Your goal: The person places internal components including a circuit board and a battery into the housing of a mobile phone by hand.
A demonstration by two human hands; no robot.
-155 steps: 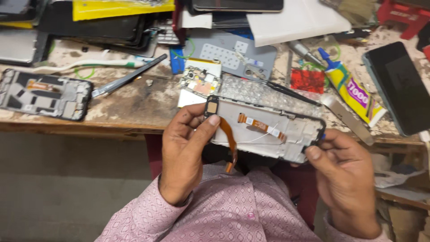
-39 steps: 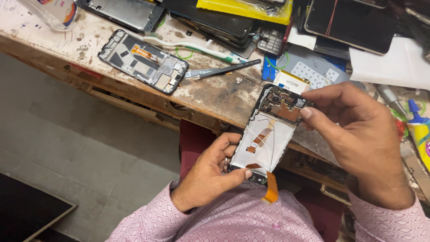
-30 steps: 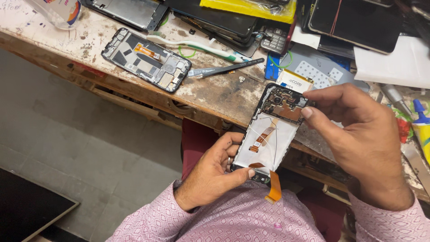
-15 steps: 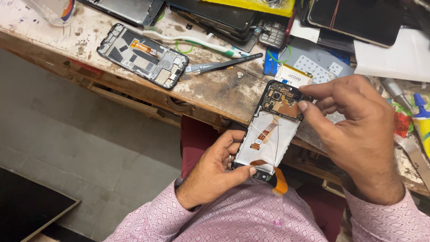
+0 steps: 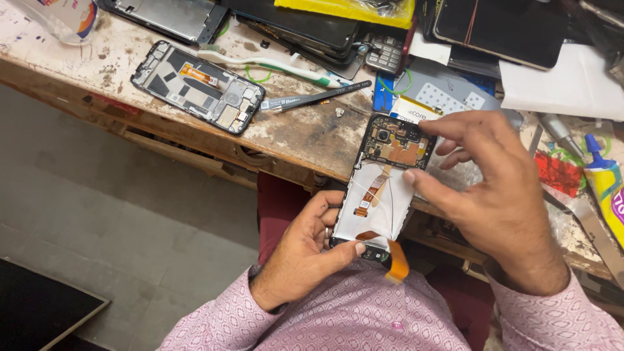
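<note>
While the bench carries the spares, the work sits over the lap:
Far left: a second phone frame (image 5: pixel 192 86) lies flat on the bench (image 5: pixel 296 133), beside tweezers (image 5: pixel 312 99).
Left hand (image 5: pixel 304 250): fingers clamped on the opened phone's (image 5: pixel 383 185) near end, propping it upright.
Right hand (image 5: pixel 497 182): fingers apart, thumb pressing its right edge.
Ribbon cable (image 5: pixel 393 255): hangs loose.

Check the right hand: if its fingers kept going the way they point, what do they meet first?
The right hand points left and up across the opened phone. Its fingertips already sit at the phone's upper edge and circuit board, so that comes first; beyond it, bare worn bench. Depth is uncertain.
</note>
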